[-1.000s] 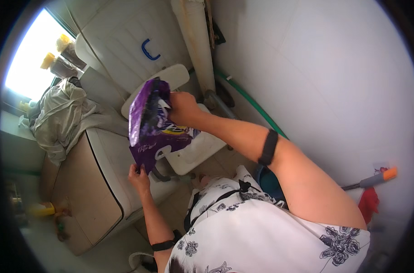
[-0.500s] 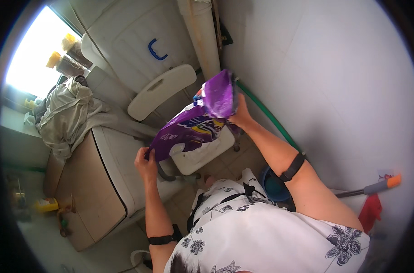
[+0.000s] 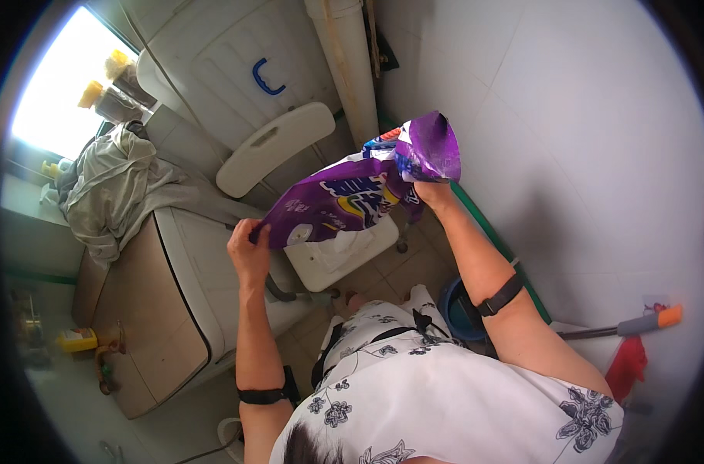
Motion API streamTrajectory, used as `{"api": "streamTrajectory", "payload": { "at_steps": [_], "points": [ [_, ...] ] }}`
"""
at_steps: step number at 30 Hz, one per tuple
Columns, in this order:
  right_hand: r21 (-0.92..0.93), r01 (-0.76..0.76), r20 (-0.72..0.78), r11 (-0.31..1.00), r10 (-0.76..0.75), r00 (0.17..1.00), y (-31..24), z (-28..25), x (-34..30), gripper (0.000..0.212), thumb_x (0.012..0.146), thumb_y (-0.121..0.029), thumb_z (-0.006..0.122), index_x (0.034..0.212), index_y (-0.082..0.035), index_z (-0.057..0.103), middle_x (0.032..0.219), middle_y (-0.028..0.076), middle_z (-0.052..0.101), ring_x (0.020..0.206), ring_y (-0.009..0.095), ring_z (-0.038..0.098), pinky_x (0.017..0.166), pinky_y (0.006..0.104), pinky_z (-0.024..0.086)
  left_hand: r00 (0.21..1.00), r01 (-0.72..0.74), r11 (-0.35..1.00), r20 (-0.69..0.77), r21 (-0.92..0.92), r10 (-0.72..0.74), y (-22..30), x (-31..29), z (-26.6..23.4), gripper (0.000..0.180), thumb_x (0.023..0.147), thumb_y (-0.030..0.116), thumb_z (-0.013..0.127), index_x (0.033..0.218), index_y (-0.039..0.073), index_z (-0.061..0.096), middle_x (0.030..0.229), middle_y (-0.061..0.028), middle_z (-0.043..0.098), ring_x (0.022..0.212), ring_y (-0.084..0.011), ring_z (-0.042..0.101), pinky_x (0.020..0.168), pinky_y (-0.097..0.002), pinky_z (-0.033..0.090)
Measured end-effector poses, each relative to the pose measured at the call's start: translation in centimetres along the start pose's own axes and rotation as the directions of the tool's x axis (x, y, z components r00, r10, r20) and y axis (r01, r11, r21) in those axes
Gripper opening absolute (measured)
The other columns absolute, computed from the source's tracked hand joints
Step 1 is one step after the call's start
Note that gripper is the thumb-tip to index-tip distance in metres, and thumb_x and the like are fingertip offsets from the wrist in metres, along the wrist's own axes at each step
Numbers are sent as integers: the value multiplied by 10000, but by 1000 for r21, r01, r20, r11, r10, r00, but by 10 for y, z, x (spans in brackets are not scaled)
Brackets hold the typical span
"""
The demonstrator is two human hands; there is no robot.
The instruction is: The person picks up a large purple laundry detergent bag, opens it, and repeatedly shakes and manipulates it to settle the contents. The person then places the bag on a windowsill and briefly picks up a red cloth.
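A large purple plastic bag point(image 3: 317, 205) with bold printing is held up between my two hands, slanting up to the right. My left hand point(image 3: 249, 246) pinches its lower left corner. At the upper right end, my right hand point(image 3: 434, 193) grips the bag from below, its fingers mostly hidden behind the plastic. That end flares into a crumpled purple flap. The bag hangs over a white chair point(image 3: 359, 255), and some whitish, see-through plastic lies on the seat below it.
To the left stands a brown-topped cabinet point(image 3: 147, 317) with grey cloth point(image 3: 116, 193) heaped at its far end. A green hose point(image 3: 487, 220) runs along the right wall. A blue bucket point(image 3: 454, 309) stands on the floor beside an orange-tipped handle point(image 3: 669, 315).
My right hand has moved right with its end of the bag, and the flap has swung outward. The bag is stretched wider. My left hand has risen slightly and still holds its corner.
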State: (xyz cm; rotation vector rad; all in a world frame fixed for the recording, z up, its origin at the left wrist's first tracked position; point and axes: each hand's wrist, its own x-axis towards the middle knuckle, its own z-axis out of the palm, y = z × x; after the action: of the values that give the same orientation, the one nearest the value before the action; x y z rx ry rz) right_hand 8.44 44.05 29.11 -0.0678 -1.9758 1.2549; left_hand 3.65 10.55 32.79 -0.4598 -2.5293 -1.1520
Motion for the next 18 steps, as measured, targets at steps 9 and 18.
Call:
{"api": "streamTrajectory", "payload": {
  "at_steps": [9, 18],
  "points": [
    [352, -63, 79, 934, 38, 996, -36, 4, -5, 250, 698, -107, 700, 895, 13, 603, 827, 100, 652, 751, 132, 588, 696, 290, 460, 989, 146, 989, -28, 2, -145, -18, -17, 9, 119, 721, 29, 658, 787, 0, 564, 653, -111, 561, 587, -201, 532, 590, -292, 436],
    [170, -76, 257, 982, 31, 966, -48, 22, 14, 169, 702, -74, 667, 824, 8, 584, 761, 128, 642, 694, 177, 601, 640, 301, 453, 967, 254, 967, 17, 5, -254, -42, -31, -1, 120, 726, 20, 654, 767, -12, 546, 615, -86, 533, 564, -144, 491, 560, -272, 416]
  ]
}}
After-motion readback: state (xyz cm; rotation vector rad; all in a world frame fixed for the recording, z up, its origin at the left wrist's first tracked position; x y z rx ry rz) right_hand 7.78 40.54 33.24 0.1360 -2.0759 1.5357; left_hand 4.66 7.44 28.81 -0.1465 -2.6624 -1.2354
